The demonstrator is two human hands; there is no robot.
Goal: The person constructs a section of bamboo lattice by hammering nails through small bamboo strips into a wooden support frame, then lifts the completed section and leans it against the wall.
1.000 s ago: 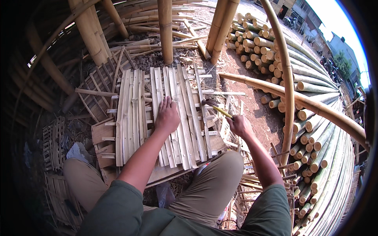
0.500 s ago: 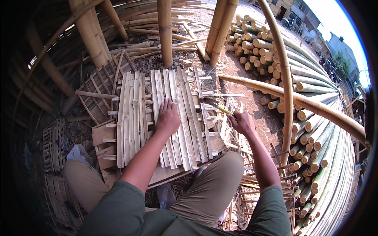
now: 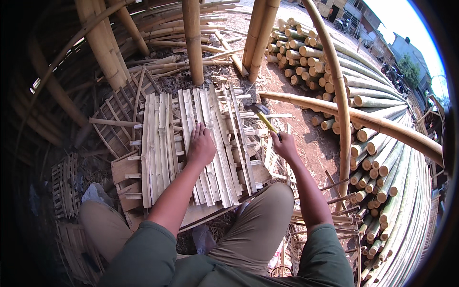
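My left hand [image 3: 201, 147] lies with its fingers stretched flat across pale split-bamboo slats [image 3: 161, 148], toward the middle of the panel they form. These slats run away from me, side by side, over thinner crosspieces [image 3: 135, 176] whose ends stick out at both sides. In my right hand [image 3: 284, 144] is a hammer [image 3: 267, 122], gripped by its yellow handle. The dark hammer head is in the air, just beyond the panel's far right part. On the panel's right, a few narrow slats lie at a slight slant.
A wooden board [image 3: 125, 172] supports the panel before my bent knees. Bamboo posts [image 3: 192, 43] stand beyond it, and a bamboo rail [image 3: 354, 115] crosses at the right. Large stacks of cut poles [image 3: 377, 148] fill the right. Slatted panels [image 3: 67, 184] lie at the left.
The hammer head has risen and swung away from the panel, its handle now steeper. My left hand stays flat on the slats. The whole view has shifted slightly.
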